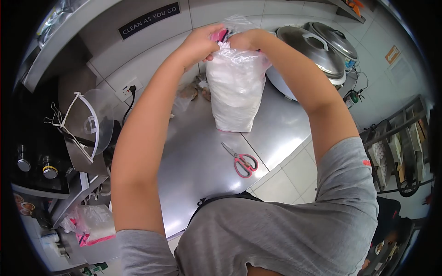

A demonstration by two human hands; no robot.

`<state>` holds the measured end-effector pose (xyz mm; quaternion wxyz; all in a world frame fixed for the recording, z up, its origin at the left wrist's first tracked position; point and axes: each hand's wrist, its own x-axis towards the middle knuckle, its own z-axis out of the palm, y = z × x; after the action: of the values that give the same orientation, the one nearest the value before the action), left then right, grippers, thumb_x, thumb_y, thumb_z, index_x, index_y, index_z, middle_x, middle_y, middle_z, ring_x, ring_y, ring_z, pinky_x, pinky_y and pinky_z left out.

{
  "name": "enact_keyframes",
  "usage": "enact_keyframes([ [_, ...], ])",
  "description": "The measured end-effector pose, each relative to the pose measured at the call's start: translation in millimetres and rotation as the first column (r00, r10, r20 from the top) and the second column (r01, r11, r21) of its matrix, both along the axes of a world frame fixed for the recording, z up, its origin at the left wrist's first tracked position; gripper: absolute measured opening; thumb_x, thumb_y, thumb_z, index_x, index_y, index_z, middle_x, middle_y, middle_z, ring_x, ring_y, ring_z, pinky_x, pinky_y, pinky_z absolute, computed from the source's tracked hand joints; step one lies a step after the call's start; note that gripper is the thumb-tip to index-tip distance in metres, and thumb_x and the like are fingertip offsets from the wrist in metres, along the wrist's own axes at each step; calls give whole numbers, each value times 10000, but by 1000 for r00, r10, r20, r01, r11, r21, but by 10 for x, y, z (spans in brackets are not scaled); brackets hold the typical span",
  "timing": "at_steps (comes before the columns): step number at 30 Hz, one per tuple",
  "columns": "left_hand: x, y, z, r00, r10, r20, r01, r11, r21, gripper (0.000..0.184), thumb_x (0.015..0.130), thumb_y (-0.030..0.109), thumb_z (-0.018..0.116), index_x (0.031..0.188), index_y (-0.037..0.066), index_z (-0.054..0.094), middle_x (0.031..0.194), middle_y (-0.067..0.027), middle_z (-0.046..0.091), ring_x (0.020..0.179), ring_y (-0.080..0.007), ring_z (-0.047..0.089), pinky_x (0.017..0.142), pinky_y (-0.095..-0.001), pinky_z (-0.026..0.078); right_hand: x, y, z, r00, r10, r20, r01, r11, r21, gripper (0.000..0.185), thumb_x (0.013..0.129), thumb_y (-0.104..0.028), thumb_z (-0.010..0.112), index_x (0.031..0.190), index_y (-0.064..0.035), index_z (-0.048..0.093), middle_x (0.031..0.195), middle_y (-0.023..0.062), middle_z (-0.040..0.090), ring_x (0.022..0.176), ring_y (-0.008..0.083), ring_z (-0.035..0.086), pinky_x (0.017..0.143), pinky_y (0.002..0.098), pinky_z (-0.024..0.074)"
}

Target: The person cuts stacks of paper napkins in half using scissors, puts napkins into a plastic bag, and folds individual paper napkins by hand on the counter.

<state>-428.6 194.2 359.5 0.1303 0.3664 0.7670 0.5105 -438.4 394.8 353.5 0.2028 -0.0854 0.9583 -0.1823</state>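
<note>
One tall clear plastic bag of white contents stands on the steel counter; one black sign reads "CLEAN AS YOU GO".
My left hand pinches the bag's mouth closed-fingered; my right is there too, its fingertips hidden, grip unclear to me. I count one pair of red-handled scissors and two metal-lidded cookers.
</note>
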Motion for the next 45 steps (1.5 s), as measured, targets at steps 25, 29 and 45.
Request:
enact_keyframes([
  [25,196,50,-13,993,-73,96,62,992,110,727,697,23,504,1417,68,417,695,-2,553,498,-69,427,480,-211,353,829,-182,-1063,880,79,-467,-198,957,-210,734,705,-370,809,1314,-112,492,1222,105,570,1194,267,481,1025,395,361],
  [29,273,79,79,997,-67,41,62,992,111,736,688,2,499,1417,53,411,662,6,534,495,-64,416,474,-202,343,956,-234,-448,986,-121,-110,77,936,-344,527,823,-316,712,1265,-81,546,1171,112,597,1095,232,556,926,369,442],
  [45,182,207,-142,978,-40,-207,61,993,97,699,676,-40,515,1367,59,488,873,-58,647,525,-46,461,489,-197,393,632,-142,-995,848,239,-473,-54,926,373,927,715,-588,687,1422,-111,325,1382,221,400,1228,406,454,1029,439,379],
])
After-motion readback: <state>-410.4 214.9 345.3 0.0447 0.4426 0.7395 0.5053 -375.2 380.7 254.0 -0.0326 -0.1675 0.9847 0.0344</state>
